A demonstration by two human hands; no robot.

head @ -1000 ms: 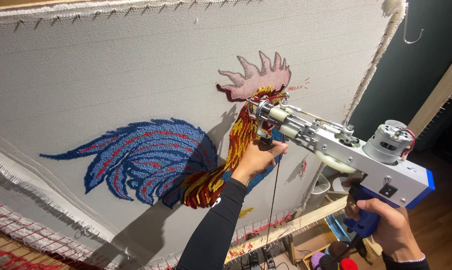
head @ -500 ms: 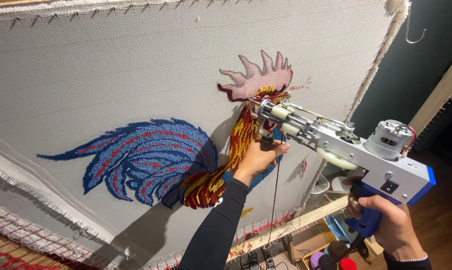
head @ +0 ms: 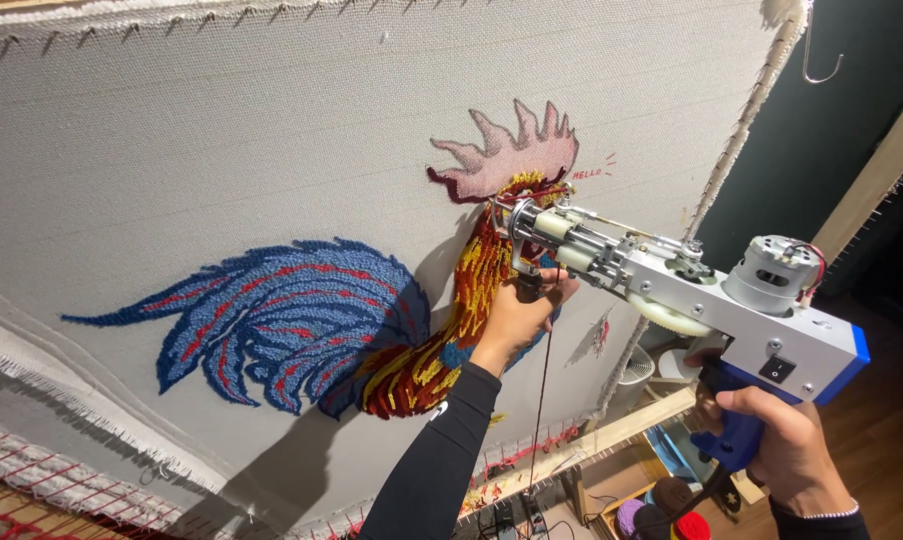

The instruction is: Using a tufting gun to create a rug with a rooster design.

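Observation:
A white and blue tufting gun (head: 711, 300) points its needle tip at the neck of a tufted rooster (head: 371, 310) on stretched grey cloth (head: 221, 130). My left hand (head: 521, 315) grips the gun's black front handle, right against the cloth. My right hand (head: 781, 440) holds the blue rear grip, finger at the trigger. The rooster has a blue tail, a red and yellow body and a pink comb. A dark red yarn strand (head: 541, 400) hangs down from the gun past my left arm.
The cloth is stretched on a wooden frame (head: 611, 435) with tack strips along its edges. Yarn balls (head: 661, 515) sit in a box on the floor below. A metal hook (head: 816, 55) hangs on the dark wall at the upper right.
The gun's tip and both hands have shifted slightly up and left along the rooster's neck, toward the comb.

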